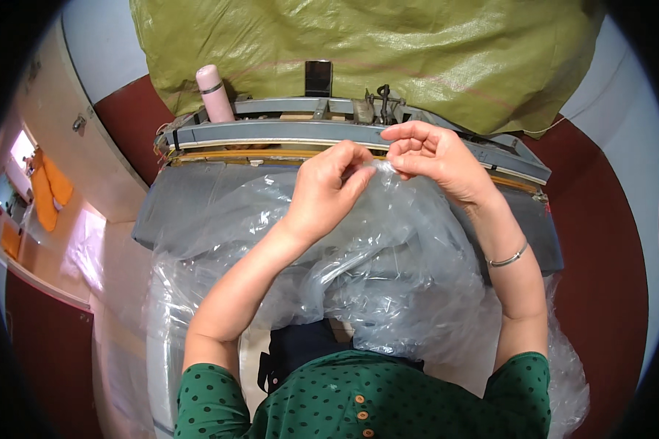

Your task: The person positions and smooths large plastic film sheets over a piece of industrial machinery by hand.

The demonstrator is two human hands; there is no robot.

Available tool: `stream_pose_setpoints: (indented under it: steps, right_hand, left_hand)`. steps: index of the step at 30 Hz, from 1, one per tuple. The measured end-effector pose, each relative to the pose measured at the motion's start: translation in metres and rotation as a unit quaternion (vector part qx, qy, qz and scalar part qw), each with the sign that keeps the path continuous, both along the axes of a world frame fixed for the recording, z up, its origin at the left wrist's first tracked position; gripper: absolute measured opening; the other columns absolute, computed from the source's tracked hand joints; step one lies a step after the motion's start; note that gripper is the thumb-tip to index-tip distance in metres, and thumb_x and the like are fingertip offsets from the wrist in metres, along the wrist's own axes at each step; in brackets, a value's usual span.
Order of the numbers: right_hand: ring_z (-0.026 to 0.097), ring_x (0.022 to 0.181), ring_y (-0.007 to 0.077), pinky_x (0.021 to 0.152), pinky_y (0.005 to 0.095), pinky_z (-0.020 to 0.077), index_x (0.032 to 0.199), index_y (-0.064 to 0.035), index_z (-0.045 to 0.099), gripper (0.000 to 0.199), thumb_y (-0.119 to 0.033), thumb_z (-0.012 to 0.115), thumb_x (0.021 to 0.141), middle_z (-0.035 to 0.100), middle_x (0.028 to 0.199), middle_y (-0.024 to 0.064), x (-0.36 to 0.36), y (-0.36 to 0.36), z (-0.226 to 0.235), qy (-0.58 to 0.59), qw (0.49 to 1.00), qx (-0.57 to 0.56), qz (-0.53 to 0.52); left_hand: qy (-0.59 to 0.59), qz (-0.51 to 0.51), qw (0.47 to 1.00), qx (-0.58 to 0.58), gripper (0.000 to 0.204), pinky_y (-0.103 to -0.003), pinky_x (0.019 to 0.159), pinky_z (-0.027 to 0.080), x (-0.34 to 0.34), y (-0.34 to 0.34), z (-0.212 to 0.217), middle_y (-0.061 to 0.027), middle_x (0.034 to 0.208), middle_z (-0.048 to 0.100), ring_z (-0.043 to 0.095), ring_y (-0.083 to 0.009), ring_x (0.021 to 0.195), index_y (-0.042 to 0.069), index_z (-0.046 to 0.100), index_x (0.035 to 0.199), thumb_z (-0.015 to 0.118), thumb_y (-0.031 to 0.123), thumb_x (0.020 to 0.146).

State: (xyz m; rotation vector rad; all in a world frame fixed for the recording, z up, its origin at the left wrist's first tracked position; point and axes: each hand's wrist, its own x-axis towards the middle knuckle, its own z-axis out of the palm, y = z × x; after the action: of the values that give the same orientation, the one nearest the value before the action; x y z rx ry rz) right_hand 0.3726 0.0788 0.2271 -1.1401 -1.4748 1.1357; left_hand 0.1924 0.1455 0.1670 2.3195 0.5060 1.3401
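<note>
Clear plastic film [388, 249] spreads over the grey padded board in front of me and hangs down across my lap. Its gathered upper edge is pinched between the fingertips of my left hand [333, 183]. My right hand [439, 161] pinches the same bunched edge just beside it, its other fingers curled. Both hands are raised close to the metal bar of the machine, near its middle. The film is crumpled and shiny, with loose folds on both sides.
The long grey machine bar [271, 133], with an orange strip, crosses beyond the board [190, 194]. A pink bottle [214, 95] stands on it at left, a black clamp [384, 102] right of centre. A yellow-green sheet [373, 44] hangs behind. A door [80, 110] is at left.
</note>
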Motion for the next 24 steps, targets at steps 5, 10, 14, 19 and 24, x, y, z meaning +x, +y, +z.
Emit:
stream_pose_setpoints:
  steps: [5,10,14,19,24]
  right_hand:
    - [0.052,0.072,0.0051,0.066,0.0185,0.0432,0.104,-0.0003,0.054,0.034,-0.012,0.065,0.073,0.059,0.089,0.0036,0.009,-0.005,-0.005,-0.095,0.987,0.084,-0.1]
    - [0.053,0.076,0.0062,0.07,0.0197,0.0438,0.1,0.0015,0.057,0.03,-0.006,0.065,0.073,0.059,0.089,0.0043,0.002,0.007,-0.017,-0.126,0.982,0.129,-0.052]
    - [0.052,0.071,0.0048,0.067,0.0198,0.0444,0.097,0.0004,0.06,0.027,-0.006,0.066,0.072,0.06,0.08,0.0019,-0.015,0.02,-0.028,-0.056,0.995,0.073,-0.04]
    - [0.053,0.07,0.0057,0.064,0.019,0.0443,0.096,0.0006,0.059,0.022,-0.008,0.062,0.076,0.061,0.085,0.0031,-0.019,0.034,-0.056,-0.019,0.998,0.045,0.028]
    - [0.055,0.079,0.0135,0.067,0.022,0.0433,0.096,-0.0031,0.055,0.018,-0.01,0.055,0.079,0.056,0.091,0.0053,0.057,0.019,-0.113,0.329,0.935,0.085,-0.098]
  left_hand:
    - [-0.163,-0.086,0.946,-0.267,0.009,-0.014,0.052,0.032,0.011,0.01,-0.004,0.0069,0.066,0.049,0.04,0.0008,0.059,0.004,0.052,0.078,0.061,0.006,0.079]
    - [-0.156,-0.06,0.956,-0.24,0.01,-0.016,0.049,0.034,0.009,0.01,-0.008,0.0059,0.059,0.049,0.04,-0.0002,0.055,0.002,0.053,0.075,0.062,0.005,0.077]
    - [-0.147,-0.013,0.981,-0.127,0.01,-0.017,0.047,0.033,0.004,0.006,-0.008,0.0046,0.058,0.048,0.039,-0.0015,0.054,0.001,0.053,0.076,0.063,0.004,0.075]
    - [-0.088,-0.031,0.986,-0.136,0.011,-0.018,0.047,0.033,-0.013,0.011,-0.012,0.004,0.057,0.047,0.038,-0.0019,0.053,0.001,0.055,0.074,0.063,0.008,0.076]
    - [0.273,-0.224,0.885,-0.304,0.016,-0.019,0.048,0.034,-0.096,0.007,-0.012,0.0056,0.058,0.047,0.04,-0.0017,0.055,0.003,0.059,0.077,0.059,0.019,0.081]
